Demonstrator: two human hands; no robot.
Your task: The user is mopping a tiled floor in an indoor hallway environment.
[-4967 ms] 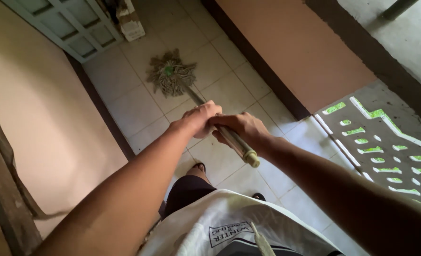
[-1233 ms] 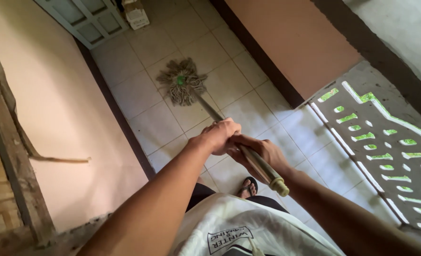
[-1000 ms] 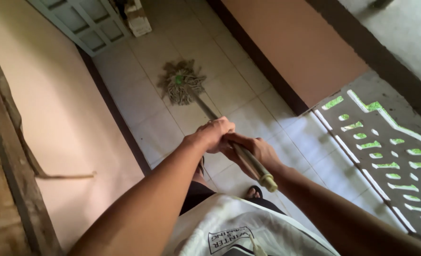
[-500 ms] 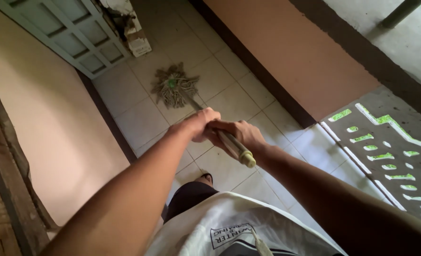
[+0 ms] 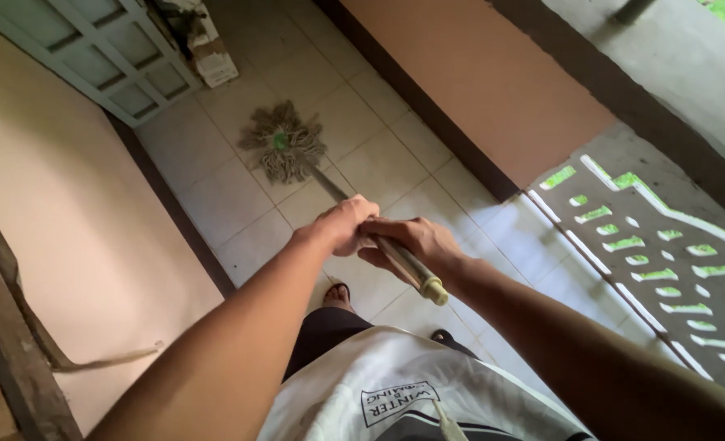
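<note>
Since half a second earlier, the mop head (image 5: 282, 152) lies a little farther from the panelled door (image 5: 93, 57) and the hands sit slightly lower in the frame, their hold unchanged.

Head view: the left hand (image 5: 344, 224) is closed over the mop handle (image 5: 399, 257) from above, its grip wrapping the shaft. The right hand (image 5: 415, 243) is closed on the same handle just behind the left, touching it, near the pale end cap (image 5: 434, 290). The handle slopes from the hands down to the stringy mop head with its green centre, which rests on the pale tiled floor (image 5: 395, 163), near the door and between the two orange walls. A small box (image 5: 214, 64) stands beside the door. A patterned block screen (image 5: 664, 253) lies well apart from the door, on the right.
</note>
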